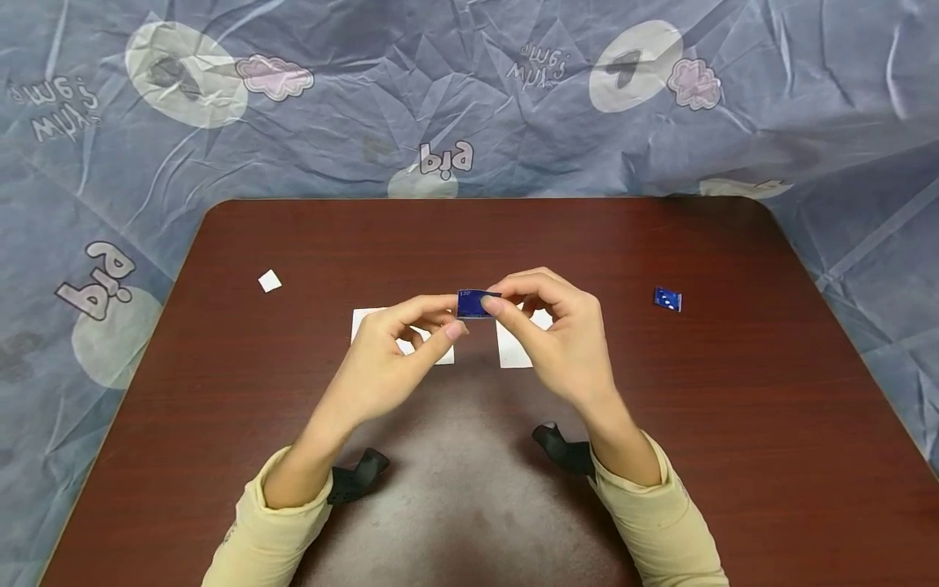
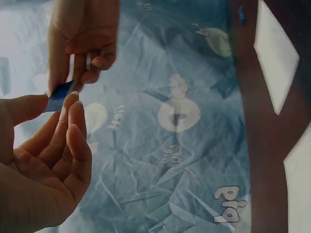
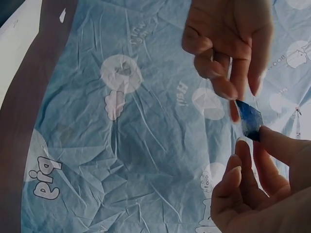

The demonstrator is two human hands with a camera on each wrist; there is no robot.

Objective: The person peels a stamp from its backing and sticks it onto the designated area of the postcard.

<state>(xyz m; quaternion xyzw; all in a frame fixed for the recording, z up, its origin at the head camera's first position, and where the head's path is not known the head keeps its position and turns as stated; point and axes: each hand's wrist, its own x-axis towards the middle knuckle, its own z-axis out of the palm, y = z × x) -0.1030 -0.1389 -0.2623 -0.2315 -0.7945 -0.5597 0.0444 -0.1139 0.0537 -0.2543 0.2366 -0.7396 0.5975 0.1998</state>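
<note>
Above the middle of the table, my right hand [image 1: 561, 330] pinches a small, flat, dark blue rectangular piece [image 1: 473, 303] between thumb and index finger. Tiny pale print shows at its upper left corner. My left hand [image 1: 385, 350] meets the piece's left edge with its index fingertip, while the thumb sits apart just below. In the right wrist view the blue piece [image 3: 250, 121] hangs tilted between both hands. Partly hidden beneath the hands are two white square sheets, one on the left [image 1: 444, 353] and one on the right [image 1: 515, 349].
A small white square [image 1: 270, 280] lies at the table's left. To the right is a small blue packet [image 1: 667, 299] with white marks. Dark wrist devices, left [image 1: 359, 474] and right [image 1: 561, 447], jut inward. Patterned blue cloth [image 1: 352, 139] hangs beyond the brown table [image 1: 183, 391].
</note>
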